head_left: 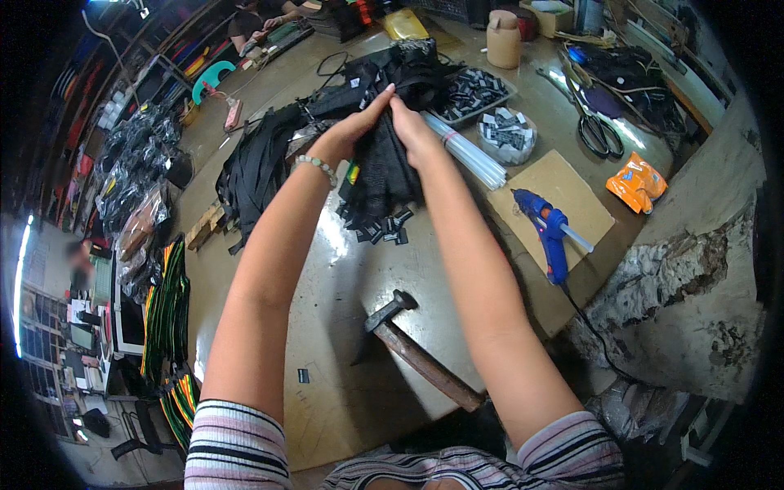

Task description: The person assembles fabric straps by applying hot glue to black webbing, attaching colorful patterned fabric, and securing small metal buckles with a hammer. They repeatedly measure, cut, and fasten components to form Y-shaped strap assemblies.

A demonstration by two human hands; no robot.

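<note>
Both arms reach forward over a pile of black webbing straps (253,167). My left hand (359,126), below a beaded bracelet (317,166), has its fingers stretched out. My right hand (408,131) leans in from the other side with straight fingers. Their fingertips meet or nearly meet, and nothing shows between the palms. Under them lies a bundle of black straps (380,171), whose near ends carry small black clips (384,229). A hammer (425,359) with a wooden handle rests on the table between my forearms.
Right of my arms are a blue glue gun (545,233) on cardboard (576,196), clear glue sticks (469,155), a tray of black clips (469,94), scissors (600,135) and an orange packet (637,183). A cord (600,331) hangs off the edge. Another person (261,24) sits across the table.
</note>
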